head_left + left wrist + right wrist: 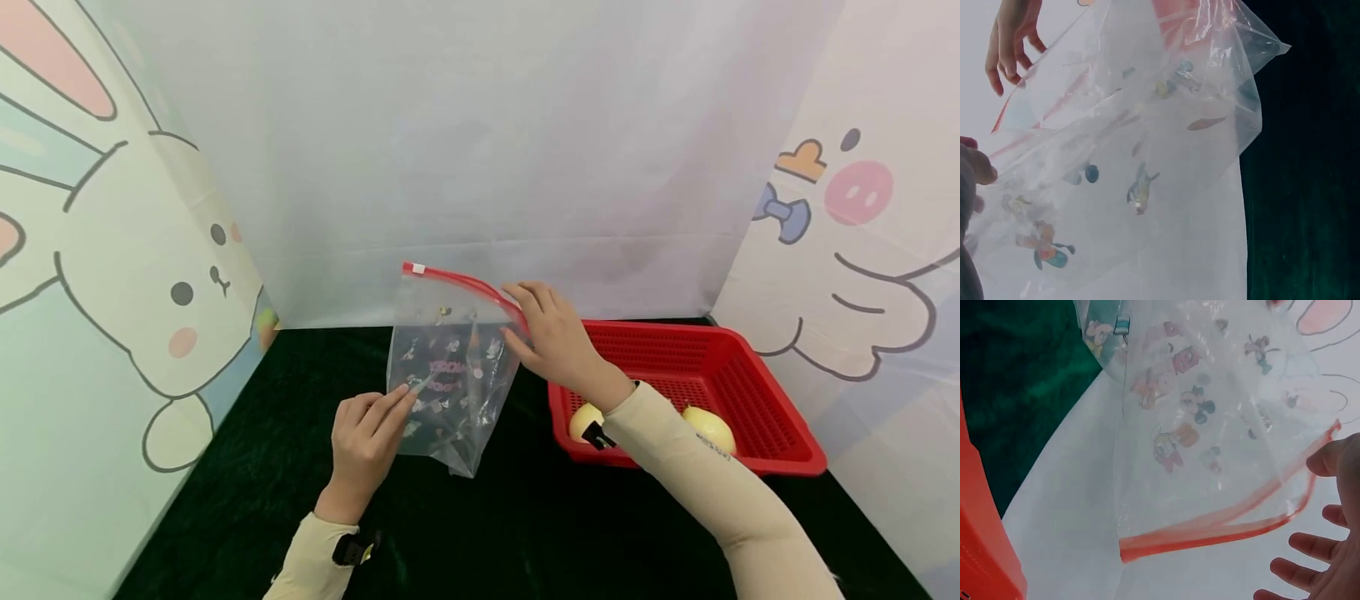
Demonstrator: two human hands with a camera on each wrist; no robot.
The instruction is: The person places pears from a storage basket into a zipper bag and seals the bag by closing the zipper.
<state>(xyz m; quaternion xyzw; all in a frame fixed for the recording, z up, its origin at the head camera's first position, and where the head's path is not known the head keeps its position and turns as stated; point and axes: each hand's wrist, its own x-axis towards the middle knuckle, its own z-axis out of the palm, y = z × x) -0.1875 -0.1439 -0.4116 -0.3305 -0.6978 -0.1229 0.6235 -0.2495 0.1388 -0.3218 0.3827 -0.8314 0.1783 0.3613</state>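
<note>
A clear zip bag [450, 392] with small printed cartoon figures stands upright above the dark green cloth, its red zip strip [468, 282] along the top and parted into two lines. My left hand [367, 442] pinches a fold of its front film, left of the middle. At the strip's right end is my right hand [558, 342], with spread, fairly straight fingers. In the right wrist view its thumb [1329, 459] lies against the red strip, while the other fingers are apart from the film. Only parts of the left fingers [982, 169] show in the left wrist view.
Right of the bag stands a red plastic basket [780, 417] holding pale yellow round fruits [708, 429]; my right forearm reaches over it. Dark green cloth [247, 500] covers the table. White walls [480, 150] with cartoon animals enclose the back and sides.
</note>
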